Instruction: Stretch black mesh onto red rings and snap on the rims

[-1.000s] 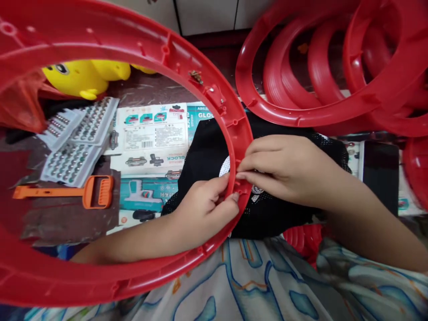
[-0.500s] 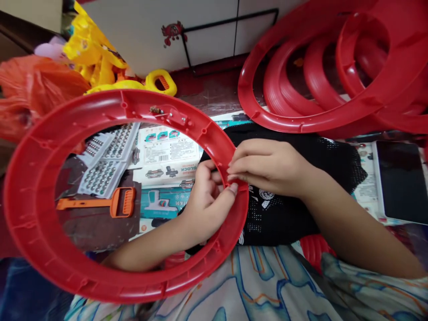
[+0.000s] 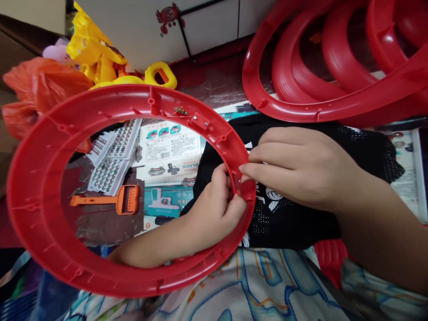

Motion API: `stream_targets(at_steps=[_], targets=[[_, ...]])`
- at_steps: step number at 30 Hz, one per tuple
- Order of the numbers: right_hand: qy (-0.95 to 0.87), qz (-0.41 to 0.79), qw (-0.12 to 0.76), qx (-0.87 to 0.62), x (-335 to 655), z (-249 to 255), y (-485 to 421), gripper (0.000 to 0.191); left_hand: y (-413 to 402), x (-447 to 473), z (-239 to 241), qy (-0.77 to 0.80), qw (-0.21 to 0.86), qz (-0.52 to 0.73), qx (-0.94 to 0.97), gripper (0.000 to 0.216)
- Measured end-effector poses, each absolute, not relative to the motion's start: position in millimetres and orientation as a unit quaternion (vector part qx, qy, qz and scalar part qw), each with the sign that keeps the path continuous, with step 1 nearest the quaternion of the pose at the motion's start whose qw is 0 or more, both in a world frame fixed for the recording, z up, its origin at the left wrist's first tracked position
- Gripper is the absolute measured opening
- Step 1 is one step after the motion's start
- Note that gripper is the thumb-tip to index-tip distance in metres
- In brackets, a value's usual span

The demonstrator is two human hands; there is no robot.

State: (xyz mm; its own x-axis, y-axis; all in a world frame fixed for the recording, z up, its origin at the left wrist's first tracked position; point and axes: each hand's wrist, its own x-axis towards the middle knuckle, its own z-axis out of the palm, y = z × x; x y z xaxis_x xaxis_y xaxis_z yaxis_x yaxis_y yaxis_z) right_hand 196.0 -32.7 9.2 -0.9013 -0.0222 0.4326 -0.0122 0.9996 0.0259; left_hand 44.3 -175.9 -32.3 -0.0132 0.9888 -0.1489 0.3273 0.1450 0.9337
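Note:
A large red plastic ring is tilted toward me, its ribbed hollow underside facing up. My left hand reaches through the middle and is closed around the right side of the rim, thumb on the inside face. Just across that rim, my right hand has its fingertips pinched together at the hollow face. Whatever lies between those fingertips is too small to make out. Near the top right of the ring sit a small brownish part with a thin wire and some tiny screws.
White trays of metal balls and an orange handle lie beyond the ring. Printed boxes and a black cloth are underneath. More red rings stand at right; an orange bag and yellow toy at left.
The ring has turned slightly clockwise, carrying the wired part and screws rightward. Both hands appear a little farther right, still at the rim. The view has shifted too.

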Motion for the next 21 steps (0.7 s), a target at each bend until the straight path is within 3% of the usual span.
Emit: stream_targets(at_steps=[13, 18, 21], targets=[[-0.971, 0.117, 0.208, -0.010, 196, 13, -34, 0.038, -183, 48, -20, 0.587, 0.487, 0.308, 0.569, 0.038], [-0.972, 0.105, 0.209, -0.001, 197, 13, -32, 0.042, -181, 53, -22, 0.482, 0.603, 0.435, 0.464, 0.042], [-0.975, 0.088, 0.205, -0.010, 195, 14, -34, 0.046, -178, 54, -22, 0.470, 0.626, 0.474, 0.403, 0.028]])
